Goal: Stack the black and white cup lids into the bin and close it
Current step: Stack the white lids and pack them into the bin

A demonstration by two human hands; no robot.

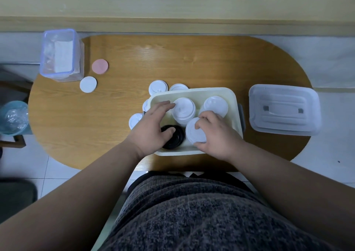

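Observation:
A cream bin (233,104) stands on the wooden table, holding a tall stack of white lids (184,111), another white stack (216,104) and a black lid stack (173,138). My right hand (215,135) grips a white lid (195,131) at the bin's near right. My left hand (151,127) reaches over the bin's left rim with fingers spread, fingertips touching the tall white stack and the thumb resting on the black lids. Loose white lids (158,87) lie on the table behind and left of the bin. The bin's clear cover (284,109) lies to the right.
A clear lidded box (60,55) stands at the table's far left, with a pink disc (99,66) and a white disc (88,84) beside it. A blue bowl (12,117) sits off the table's left edge. The table's near edge meets my lap.

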